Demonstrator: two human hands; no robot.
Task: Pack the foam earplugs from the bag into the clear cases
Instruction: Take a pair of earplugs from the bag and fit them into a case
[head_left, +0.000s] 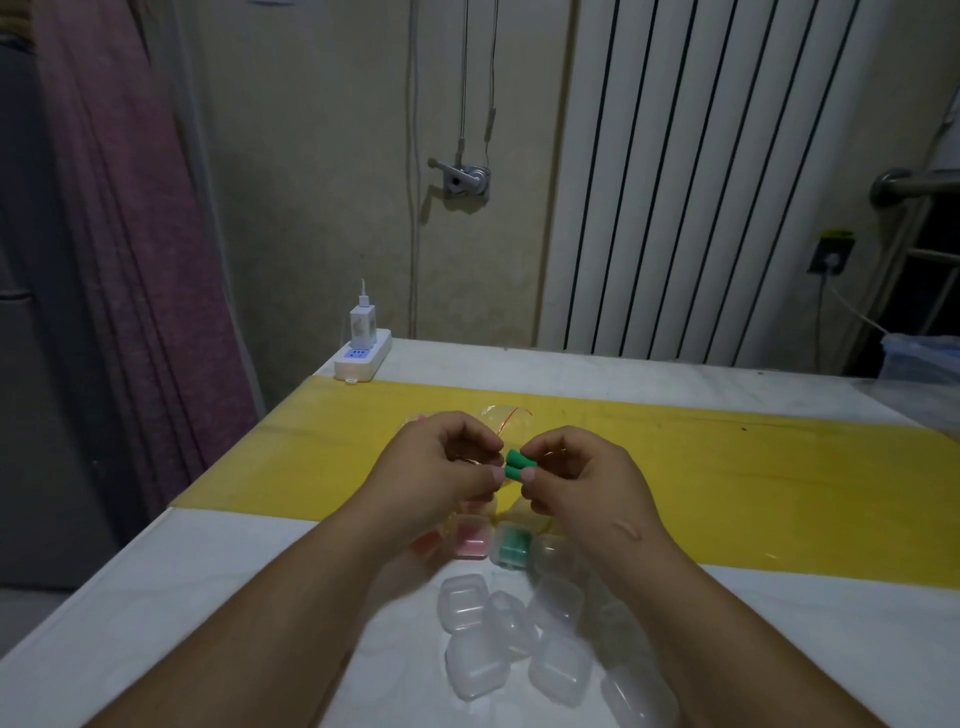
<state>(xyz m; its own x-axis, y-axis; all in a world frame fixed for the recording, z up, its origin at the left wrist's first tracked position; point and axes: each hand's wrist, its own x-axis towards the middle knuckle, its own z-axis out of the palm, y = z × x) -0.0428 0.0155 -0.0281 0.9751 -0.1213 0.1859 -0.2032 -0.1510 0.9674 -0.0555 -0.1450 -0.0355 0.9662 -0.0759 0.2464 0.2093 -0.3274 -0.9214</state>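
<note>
We record a white counter (208, 597) crossed by a yellow strip (753, 483), set against a beige wall (311, 156), a ribbed radiator (675, 182) and a purple curtain (130, 234). A power strip (363, 359) with a charger (362, 325) sits at the far left corner; its markings are too small to read. The left hand (441, 467) and right hand (576, 478) have their fingers clamped on two green foam earplugs (514, 465) above the strip, with the clear bag (506, 418) just behind. Clear cases (467, 608) are heaped near the front edge.
</note>
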